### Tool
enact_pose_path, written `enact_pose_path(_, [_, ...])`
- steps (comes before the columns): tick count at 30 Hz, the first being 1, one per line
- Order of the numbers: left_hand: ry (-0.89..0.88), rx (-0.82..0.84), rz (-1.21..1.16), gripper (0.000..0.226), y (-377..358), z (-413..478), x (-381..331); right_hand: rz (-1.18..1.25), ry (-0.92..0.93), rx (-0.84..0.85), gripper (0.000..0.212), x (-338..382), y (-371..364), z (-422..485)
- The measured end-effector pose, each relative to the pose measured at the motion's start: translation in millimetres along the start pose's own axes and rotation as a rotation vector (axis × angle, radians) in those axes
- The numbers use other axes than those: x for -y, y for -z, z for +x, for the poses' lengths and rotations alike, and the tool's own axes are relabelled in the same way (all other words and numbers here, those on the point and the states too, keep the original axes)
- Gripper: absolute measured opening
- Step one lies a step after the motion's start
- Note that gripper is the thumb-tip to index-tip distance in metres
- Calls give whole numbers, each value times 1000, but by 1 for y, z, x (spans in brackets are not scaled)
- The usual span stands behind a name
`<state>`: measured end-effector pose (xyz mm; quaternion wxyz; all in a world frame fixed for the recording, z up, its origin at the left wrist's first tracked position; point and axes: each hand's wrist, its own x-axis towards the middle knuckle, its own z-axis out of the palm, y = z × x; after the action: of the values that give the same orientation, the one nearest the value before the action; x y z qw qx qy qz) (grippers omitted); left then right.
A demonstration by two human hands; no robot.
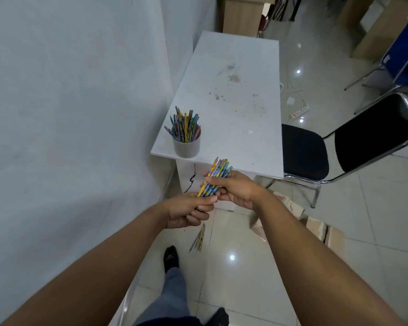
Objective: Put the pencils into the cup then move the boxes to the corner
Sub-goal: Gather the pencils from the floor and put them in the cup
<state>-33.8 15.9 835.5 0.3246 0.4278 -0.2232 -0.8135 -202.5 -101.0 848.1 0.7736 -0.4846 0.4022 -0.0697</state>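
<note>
A bundle of colourful pencils (218,171) is held in front of me, just below the near edge of the white table (240,85). My right hand (236,189) is wrapped around the bundle's middle. My left hand (189,210) pinches its lower end. A grey cup (186,147) with several pencils standing in it sits on the table's near left corner, a short way beyond the bundle. A few more loose pencils (198,238) lie on the tiled floor below my hands. Flattened cardboard boxes (316,229) lie on the floor to the right, partly hidden by my right arm.
A white wall runs along the left of the table. A black chair (339,147) with chrome legs stands right of the table. A power strip (300,111) and cables lie on the floor beyond it. A blue chair (405,50) and wooden furniture are farther back.
</note>
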Motion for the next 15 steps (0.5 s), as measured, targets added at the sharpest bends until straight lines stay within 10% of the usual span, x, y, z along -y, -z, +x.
enact_pose_path(6, [-30, -98, 119, 25, 40, 21, -43, -48, 60, -67, 28, 37, 3, 46])
enact_pose_path(15, [-78, -422, 124, 33, 116, 55, -102, -175, 269, -617, 22, 102, 7, 131])
